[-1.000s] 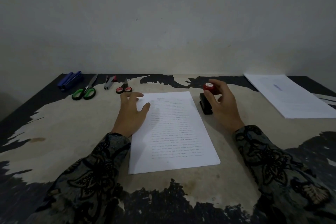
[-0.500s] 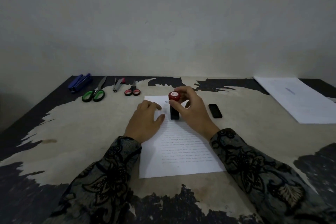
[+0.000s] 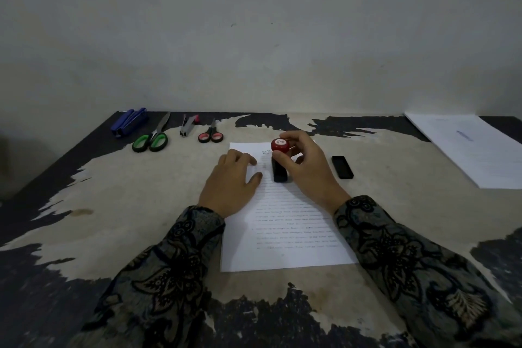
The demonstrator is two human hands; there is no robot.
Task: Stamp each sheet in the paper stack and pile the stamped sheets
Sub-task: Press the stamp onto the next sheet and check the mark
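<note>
Two hands work over one printed sheet (image 3: pixel 285 223), the landmark here. Left hand (image 3: pixel 230 182) lies flat on the sheet's upper left part, fingers relaxed and straight, holding it down. Just right of it, on the sheet's upper middle, the stamp (image 3: pixel 279 162) stands upright with its black base on the paper, long axis vertical; right hand (image 3: pixel 305 168) pinches its red knob from the right side. The next push likely runs straight down. Right of the sheet lies a black cap (image 3: pixel 342 167), and far right the paper stack (image 3: pixel 477 150).
</note>
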